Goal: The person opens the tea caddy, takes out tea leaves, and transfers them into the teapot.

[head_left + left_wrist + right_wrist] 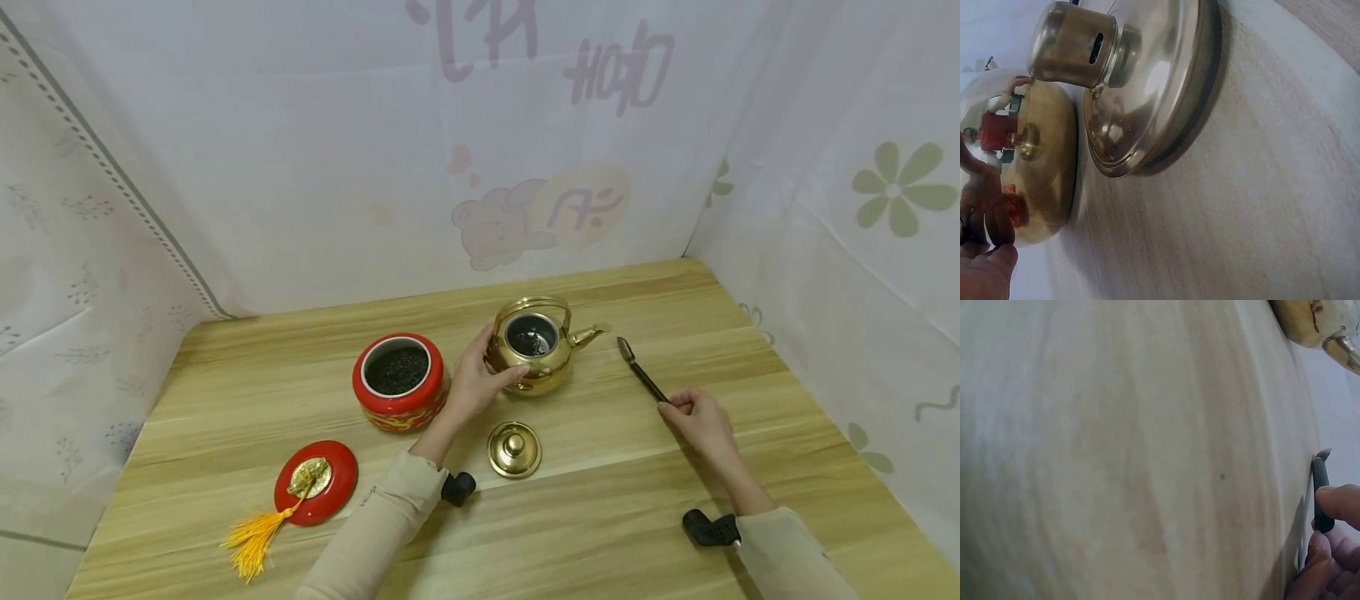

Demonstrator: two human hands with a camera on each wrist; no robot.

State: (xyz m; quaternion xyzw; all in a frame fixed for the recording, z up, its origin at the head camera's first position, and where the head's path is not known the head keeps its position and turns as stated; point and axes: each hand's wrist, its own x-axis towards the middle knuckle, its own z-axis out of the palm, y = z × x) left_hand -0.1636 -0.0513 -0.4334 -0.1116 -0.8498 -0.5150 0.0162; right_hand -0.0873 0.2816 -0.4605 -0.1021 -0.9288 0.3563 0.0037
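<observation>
My left hand [474,379] holds the gold teapot [551,372] by its left side, thumb on the front and fingers farther back. The pot stands uncovered, its arched handle raised and its spout toward the right; dark patches and bright glints show inside. Its gold lid [514,450] lies knob up on the table in front. In my right hand [703,421], thumb and fingers pinch the dark handle of a small tea scoop [647,380]. The scoop's tip points away, right of the spout. In the right wrist view the thumb presses along the scoop's handle [1321,509].
Left of the pot stands an uncovered red jar [399,406] with dark loose tea leaves [396,370]. Its red lid [335,489] with a yellow tassel [255,540] lies nearer the front left. White printed cloth [322,167] walls the wooden table [600,517] at back and sides.
</observation>
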